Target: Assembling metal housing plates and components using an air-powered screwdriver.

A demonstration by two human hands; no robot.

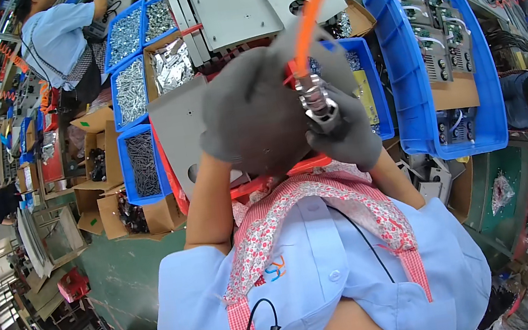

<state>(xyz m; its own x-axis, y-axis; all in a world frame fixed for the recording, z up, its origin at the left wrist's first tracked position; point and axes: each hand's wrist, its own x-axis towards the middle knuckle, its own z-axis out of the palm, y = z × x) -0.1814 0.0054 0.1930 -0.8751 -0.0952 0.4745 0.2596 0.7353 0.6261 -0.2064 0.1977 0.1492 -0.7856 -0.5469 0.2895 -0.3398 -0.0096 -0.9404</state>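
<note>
An orange air hose (308, 20) drops from above into a shiny metal coupling (317, 100) on an air tool, whose lower body is hidden. My right hand (350, 129), in a grey glove, is closed around this tool just beside the coupling. Close by on the left, my left hand (247, 117), also gloved in grey, is raised in front of the coupling's left side. Its fingers are blurred and partly covered, so what they hold does not show. Beneath both hands lies a grey metal panel (175, 120) with a round hole, over a red tray (176, 187).
Blue bins of screws (131, 92) and dark long screws (142, 165) stand left. Grey metal plates (235, 10) are stacked ahead. A large blue crate (408, 111) of circuit board assemblies is at right. Cardboard boxes (112, 213) sit low left. A co-worker (61, 41) is far left.
</note>
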